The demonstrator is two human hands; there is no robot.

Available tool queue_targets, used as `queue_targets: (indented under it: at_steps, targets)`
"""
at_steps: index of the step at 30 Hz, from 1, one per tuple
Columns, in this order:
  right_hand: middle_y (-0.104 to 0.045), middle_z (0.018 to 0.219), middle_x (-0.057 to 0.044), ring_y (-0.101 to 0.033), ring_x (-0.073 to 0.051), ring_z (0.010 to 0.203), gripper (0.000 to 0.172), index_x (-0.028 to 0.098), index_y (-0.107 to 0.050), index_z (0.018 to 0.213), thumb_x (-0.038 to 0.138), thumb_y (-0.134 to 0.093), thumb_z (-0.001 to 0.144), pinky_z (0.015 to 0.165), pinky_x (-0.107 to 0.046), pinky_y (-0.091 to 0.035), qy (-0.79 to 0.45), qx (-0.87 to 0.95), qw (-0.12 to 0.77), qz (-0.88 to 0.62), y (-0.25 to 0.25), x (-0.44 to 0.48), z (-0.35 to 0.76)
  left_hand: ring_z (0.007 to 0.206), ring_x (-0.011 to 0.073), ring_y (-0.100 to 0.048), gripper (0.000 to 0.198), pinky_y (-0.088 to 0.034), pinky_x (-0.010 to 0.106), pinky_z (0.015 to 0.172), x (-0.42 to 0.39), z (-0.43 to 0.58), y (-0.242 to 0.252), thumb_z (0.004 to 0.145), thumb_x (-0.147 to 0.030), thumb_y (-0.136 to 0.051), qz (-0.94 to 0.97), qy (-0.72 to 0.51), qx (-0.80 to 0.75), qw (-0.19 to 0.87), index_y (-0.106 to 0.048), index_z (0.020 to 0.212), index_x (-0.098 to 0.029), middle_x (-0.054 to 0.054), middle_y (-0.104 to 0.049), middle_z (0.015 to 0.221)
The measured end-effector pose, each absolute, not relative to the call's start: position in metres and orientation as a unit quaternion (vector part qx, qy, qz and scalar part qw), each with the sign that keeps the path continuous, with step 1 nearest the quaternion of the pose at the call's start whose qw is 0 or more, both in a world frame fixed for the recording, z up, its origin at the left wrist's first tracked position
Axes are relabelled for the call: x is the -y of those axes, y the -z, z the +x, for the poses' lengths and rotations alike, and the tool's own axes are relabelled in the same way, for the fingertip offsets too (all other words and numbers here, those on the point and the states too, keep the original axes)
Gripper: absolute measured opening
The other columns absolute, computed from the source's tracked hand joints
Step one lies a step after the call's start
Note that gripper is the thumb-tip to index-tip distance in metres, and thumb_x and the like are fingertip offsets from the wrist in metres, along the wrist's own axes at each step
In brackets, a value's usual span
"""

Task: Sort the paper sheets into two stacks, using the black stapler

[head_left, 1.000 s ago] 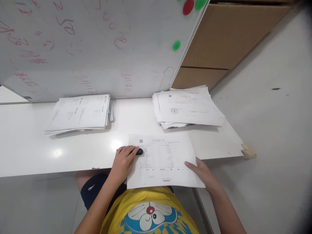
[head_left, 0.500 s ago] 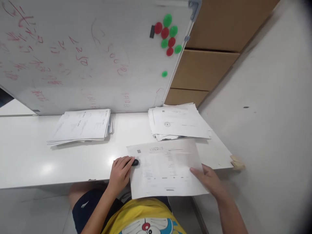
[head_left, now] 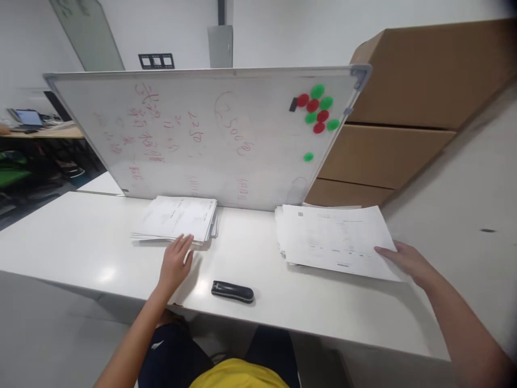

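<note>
Nr R edge of wht desk [head_left: 323,307], printed wht paper [head_left: 339,234] is clamped in R hand [head_left: 410,263]; nr front edge, oblong blk stapler [head_left: 232,291] is laid; L hand [head_left: 176,264] is held, thumb apart.

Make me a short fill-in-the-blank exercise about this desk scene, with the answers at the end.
1. The right hand holds a printed sheet, while the left hand holds ____.
2. The stapler lying on the white desk is ____.
3. The round magnets on the whiteboard are red and ____.
4. The person's shirt is ____.

Missing words: nothing; black; green; yellow.
</note>
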State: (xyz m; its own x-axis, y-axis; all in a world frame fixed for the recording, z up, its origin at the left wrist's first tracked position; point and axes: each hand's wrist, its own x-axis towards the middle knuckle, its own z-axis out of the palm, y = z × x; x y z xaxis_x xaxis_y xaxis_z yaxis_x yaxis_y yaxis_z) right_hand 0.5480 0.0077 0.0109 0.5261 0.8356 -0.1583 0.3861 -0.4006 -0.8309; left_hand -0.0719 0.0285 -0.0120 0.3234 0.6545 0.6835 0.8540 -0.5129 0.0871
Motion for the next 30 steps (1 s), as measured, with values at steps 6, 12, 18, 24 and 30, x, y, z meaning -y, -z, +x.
queue_targets:
  at_steps: [6,12,18,24,30]
  targets:
    - [-0.017,0.155,-0.025,-0.01,-0.044,0.142,0.07,0.003,-0.033,0.143,0.033,-0.054,0.084,0.114,-0.052,-0.011,0.09,0.506,0.336,-0.789,-0.004,-0.008,0.515,0.121,0.0304,-0.051,0.048,-0.043,0.045,0.093,-0.069,-0.078,0.024,0.091,-0.037,-0.047,-0.801,0.259,0.521,0.144,-0.045,0.135,-0.018,0.014,-0.054,0.134]
    - [-0.016,0.158,-0.009,-0.013,-0.036,0.144,0.05,0.016,-0.045,0.136,0.035,-0.044,0.09,0.115,-0.056,-0.017,0.154,0.595,0.386,-0.688,0.02,0.074,0.425,0.091,0.0234,-0.063,0.023,-0.042,0.038,0.078,-0.074,-0.048,0.031,0.093,-0.021,-0.042,-0.779,0.321,0.502,0.195,-0.064,0.101,-0.019,0.009,-0.071,0.097]
    - [-0.054,0.134,-0.012,-0.044,-0.032,0.13,0.039,0.021,-0.054,0.121,0.042,-0.04,0.091,0.107,-0.051,-0.036,-0.015,0.52,0.403,-0.752,0.043,0.144,0.374,0.088,0.02,-0.065,0.017,-0.041,0.036,0.077,-0.043,-0.015,0.021,0.093,-0.018,-0.045,-0.762,0.406,0.458,0.211,-0.061,0.098,-0.019,0.006,-0.071,0.092]
    - [-0.036,0.15,-0.015,-0.024,-0.033,0.141,0.054,0.016,-0.041,0.136,0.045,-0.04,0.09,0.113,-0.053,-0.022,-0.079,0.581,0.348,-0.731,0.079,0.119,0.345,0.085,0.0191,-0.064,0.014,-0.044,0.034,0.075,-0.014,0.018,0.026,0.089,-0.013,-0.05,-0.775,0.442,0.404,0.201,-0.059,0.098,-0.021,0.005,-0.071,0.088]
    - [-0.002,0.159,-0.015,0.001,-0.031,0.145,0.079,0.011,-0.006,0.15,0.054,-0.033,0.09,0.116,-0.052,-0.009,-0.118,0.491,0.391,-0.77,0.083,0.055,0.367,0.086,0.0208,-0.061,0.013,-0.047,0.037,0.079,0.002,0.009,0.034,0.087,-0.012,-0.054,-0.737,0.493,0.447,0.121,-0.059,0.096,-0.02,0.006,-0.068,0.086]
